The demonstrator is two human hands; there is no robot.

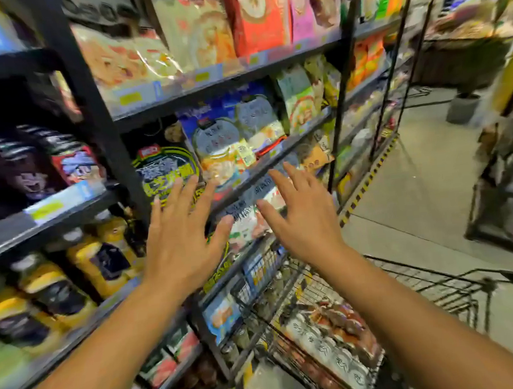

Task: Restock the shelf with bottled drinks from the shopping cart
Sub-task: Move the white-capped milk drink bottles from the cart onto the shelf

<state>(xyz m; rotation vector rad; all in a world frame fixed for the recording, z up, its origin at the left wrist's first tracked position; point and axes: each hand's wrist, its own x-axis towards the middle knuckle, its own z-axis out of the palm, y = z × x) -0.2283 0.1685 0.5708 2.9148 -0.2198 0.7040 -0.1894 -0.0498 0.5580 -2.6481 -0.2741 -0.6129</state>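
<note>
Both my hands reach forward with fingers spread and nothing in them. My left hand [180,233] hovers in front of the black shelf unit [98,121], near a black and yellow bowl pack. My right hand [301,218] is beside it, above the black wire shopping cart [446,289]. Inside the cart lies a shrink-wrapped pack of bottled drinks [332,340] with white caps. Yellow bottled drinks [54,289] with dark labels stand on the shelf at lower left. The whole view is blurred by motion.
Snack bags and noodle packs fill the shelves ahead [218,35]. Dark cans [27,166] stand on the left shelf. An aisle with a grey floor [420,184] runs on the right, edged by yellow-black tape [369,177]. Another rack [512,201] stands at far right.
</note>
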